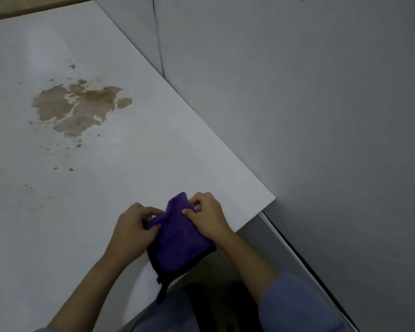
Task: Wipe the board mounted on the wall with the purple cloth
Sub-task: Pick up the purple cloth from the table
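A white board (134,164) fills the left and middle of the view, with a large brown stain (79,106) and small splatters on its upper left part. The purple cloth (177,238), edged in black, is bunched up in front of the board's lower right corner. My left hand (132,233) pinches the cloth's left side. My right hand (207,215) pinches its upper right part. A black corner of the cloth hangs down below the hands.
A grey wall panel (309,116) runs along the board's right edge, with a vertical seam (157,32) near the top. Blue sleeves (295,305) and dark floor show at the bottom.
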Demonstrator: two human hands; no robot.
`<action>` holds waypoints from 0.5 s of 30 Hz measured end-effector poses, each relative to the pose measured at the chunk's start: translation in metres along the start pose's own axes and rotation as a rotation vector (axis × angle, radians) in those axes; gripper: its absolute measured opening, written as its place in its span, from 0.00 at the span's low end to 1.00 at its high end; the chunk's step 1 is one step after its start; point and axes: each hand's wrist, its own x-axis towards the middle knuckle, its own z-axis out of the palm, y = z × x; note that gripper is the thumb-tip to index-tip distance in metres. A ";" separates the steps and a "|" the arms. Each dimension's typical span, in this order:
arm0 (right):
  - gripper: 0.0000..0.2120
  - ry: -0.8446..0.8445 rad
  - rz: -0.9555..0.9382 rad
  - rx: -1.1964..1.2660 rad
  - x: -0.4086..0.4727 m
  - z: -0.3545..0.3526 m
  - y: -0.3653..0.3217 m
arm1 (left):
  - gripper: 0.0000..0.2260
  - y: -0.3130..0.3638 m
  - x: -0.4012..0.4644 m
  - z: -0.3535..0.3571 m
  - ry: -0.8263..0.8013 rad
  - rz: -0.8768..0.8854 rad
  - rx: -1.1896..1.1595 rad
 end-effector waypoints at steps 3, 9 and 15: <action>0.04 -0.018 -0.040 0.218 -0.012 -0.024 0.009 | 0.15 0.026 0.003 0.010 0.079 0.028 -0.066; 0.04 0.257 -0.302 0.434 -0.064 -0.092 0.045 | 0.10 0.094 -0.005 0.063 0.260 0.219 -0.343; 0.05 0.647 -0.545 0.306 -0.162 -0.136 0.095 | 0.13 0.154 -0.056 0.136 0.170 0.516 -0.637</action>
